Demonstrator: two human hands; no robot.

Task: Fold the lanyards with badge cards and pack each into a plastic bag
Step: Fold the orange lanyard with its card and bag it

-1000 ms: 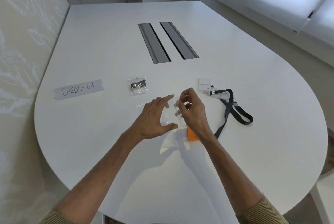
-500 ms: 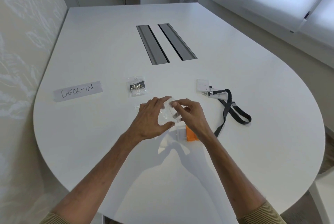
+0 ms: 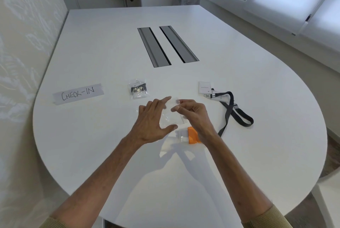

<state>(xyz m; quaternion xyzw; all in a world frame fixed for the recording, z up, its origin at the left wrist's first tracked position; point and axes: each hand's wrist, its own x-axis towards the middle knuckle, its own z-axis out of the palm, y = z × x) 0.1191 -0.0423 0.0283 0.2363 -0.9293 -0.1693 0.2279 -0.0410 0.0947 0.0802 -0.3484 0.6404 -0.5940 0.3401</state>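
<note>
White tabletop (image 3: 110, 47) fills our view, with two grey cable slots (image 3: 166, 45) toward twelve o'clock. We hold a clear plastic bag (image 3: 171, 117) at the centre: our left hand (image 3: 152, 119) has fingers spread, thumb and forefinger on the bag's edges, while our right hand (image 3: 193, 113) pinches its top edge. An orange piece (image 3: 193, 135) lies just under our right wrist. At two o'clock lies a loose black lanyard (image 3: 233, 112) with its white badge card (image 3: 204, 88). At eleven o'clock sits a packed bag (image 3: 138, 89); at ten o'clock, a CHECK-IN label (image 3: 78, 93).
</note>
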